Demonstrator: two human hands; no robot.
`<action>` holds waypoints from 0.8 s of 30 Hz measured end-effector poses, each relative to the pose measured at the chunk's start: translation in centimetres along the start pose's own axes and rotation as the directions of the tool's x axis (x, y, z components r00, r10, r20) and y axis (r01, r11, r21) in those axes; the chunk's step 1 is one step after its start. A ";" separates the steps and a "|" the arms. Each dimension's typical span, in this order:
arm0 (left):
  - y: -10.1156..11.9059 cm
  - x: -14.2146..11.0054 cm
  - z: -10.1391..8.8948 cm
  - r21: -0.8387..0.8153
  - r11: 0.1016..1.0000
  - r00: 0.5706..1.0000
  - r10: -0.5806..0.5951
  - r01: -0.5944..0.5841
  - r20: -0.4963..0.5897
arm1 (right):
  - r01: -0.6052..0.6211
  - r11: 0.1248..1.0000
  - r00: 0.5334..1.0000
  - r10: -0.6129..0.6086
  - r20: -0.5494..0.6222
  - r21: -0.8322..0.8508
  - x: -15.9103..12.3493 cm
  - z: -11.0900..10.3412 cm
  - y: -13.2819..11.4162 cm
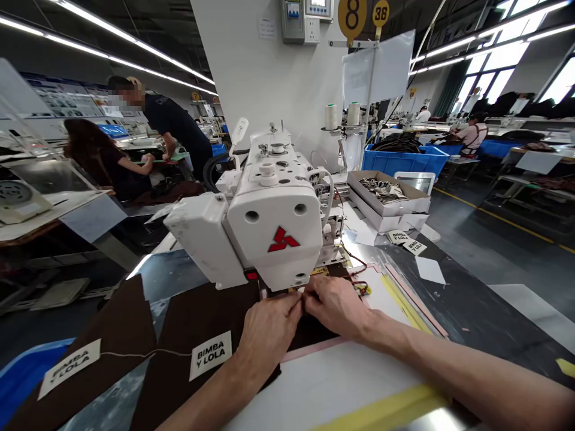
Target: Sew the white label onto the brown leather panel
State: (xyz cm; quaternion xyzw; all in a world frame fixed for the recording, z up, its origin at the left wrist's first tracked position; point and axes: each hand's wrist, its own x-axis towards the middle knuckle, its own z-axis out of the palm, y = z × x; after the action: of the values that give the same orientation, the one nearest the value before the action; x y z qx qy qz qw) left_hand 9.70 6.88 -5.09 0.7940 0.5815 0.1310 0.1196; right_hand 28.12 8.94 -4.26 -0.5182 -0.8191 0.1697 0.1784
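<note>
Closed hands [300, 308] below the red-logoed sewing machine [274, 224], "BIMBA Y LOLA" labels [211, 355] nearby.

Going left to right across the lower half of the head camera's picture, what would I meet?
First printed label → pale thread → second printed label → left hand → right hand → blank white card → pale sheet by the right edge.

Two hands [274, 320], sewing machine [275, 218], dark fabric [193, 323]
</note>
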 end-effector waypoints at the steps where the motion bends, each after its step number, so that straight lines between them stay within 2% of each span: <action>1: 0.0 0.0 0.1 -0.027 1.000 1.000 -0.006 0.006 -0.001 | 0.018 1.000 1.000 -0.018 0.002 -0.009 0.0 -0.1 0.2; 9: 0.0 -0.3 0.2 -0.292 0.956 0.999 -0.029 0.033 0.018 | 0.185 0.965 0.982 -0.188 -0.003 -0.186 -2.5 -0.5 1.9; 18: 0.0 -0.4 -2.5 -0.556 0.811 0.971 -0.063 0.185 0.231 | 0.323 0.909 0.946 -0.319 0.059 -0.262 -2.7 -0.7 2.3; 24: -0.3 -1.1 -2.2 -0.628 0.735 0.958 -0.107 0.256 0.266 | 0.372 0.889 0.927 -0.368 0.067 -0.268 -2.8 0.0 2.9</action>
State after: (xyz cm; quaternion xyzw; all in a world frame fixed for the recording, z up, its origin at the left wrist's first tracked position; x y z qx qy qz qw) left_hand 8.32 6.01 -3.17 0.6497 0.5572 0.2288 0.4637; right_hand 31.53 7.60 -5.98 -0.3712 -0.9195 0.0205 0.1277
